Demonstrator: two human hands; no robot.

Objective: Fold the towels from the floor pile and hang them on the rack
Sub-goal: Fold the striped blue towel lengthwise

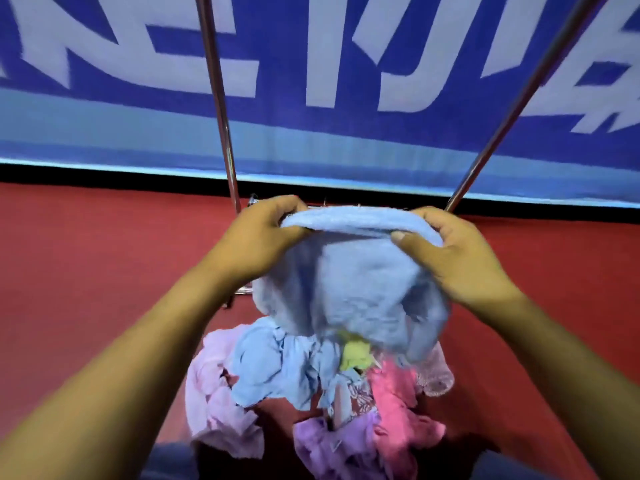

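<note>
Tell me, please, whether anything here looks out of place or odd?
Nothing stands out: both hands, left hand and right hand, hold the blue towel above the crumpled floor pile, as expected.

Lighting is looking even and fairly dim, no hard shadows; colours are reading saturated and slightly muddy; motion blur is smearing the banner [311, 64] lettering and the floor pile [311, 393]; wide-angle distortion is bowing the banner's lower edge and splaying the rack poles [218, 98]; faint glare is streaking along the poles; forearms at the bottom corners are stretching and softening.
</note>
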